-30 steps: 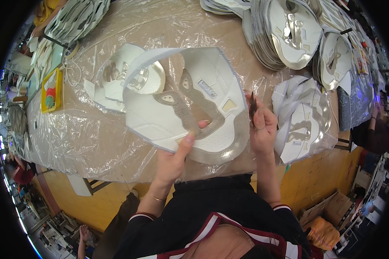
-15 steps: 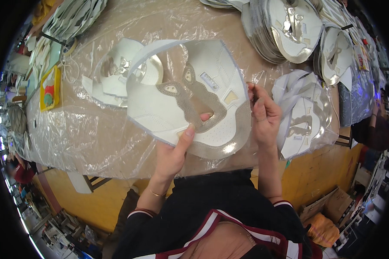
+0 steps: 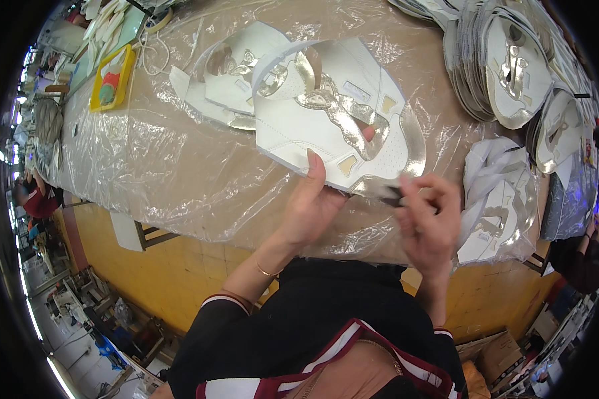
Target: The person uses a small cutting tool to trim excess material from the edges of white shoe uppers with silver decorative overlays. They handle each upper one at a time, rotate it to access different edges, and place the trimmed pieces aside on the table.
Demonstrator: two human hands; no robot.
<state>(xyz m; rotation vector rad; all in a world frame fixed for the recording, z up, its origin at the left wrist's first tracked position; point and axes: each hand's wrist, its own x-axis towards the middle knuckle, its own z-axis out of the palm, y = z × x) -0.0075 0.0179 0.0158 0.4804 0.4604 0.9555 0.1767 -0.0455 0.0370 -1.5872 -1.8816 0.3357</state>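
Observation:
My left hand is closed on the near edge of a flat white shoe upper with shiny gold trim. Its thumb lies on top, and a fingertip shows through the cut-out. Close by, at the upper's lower right gold edge, my right hand is closed around a small dark tool. Motion blurs the tool, so its exact kind is unclear. Behind the held piece, more white and gold uppers lie on the table, partly covered by it.
Clear plastic covers the table. Stacked uppers stand at the back right, with more uppers in clear plastic nearer. A yellow tray holding red and green items sits at the left. Another person's arm shows at far right.
My right hand has moved from the upper's right side down to its lower right edge, and a dark tool now shows in it. The left hand still holds the upper; the whole view has shifted.

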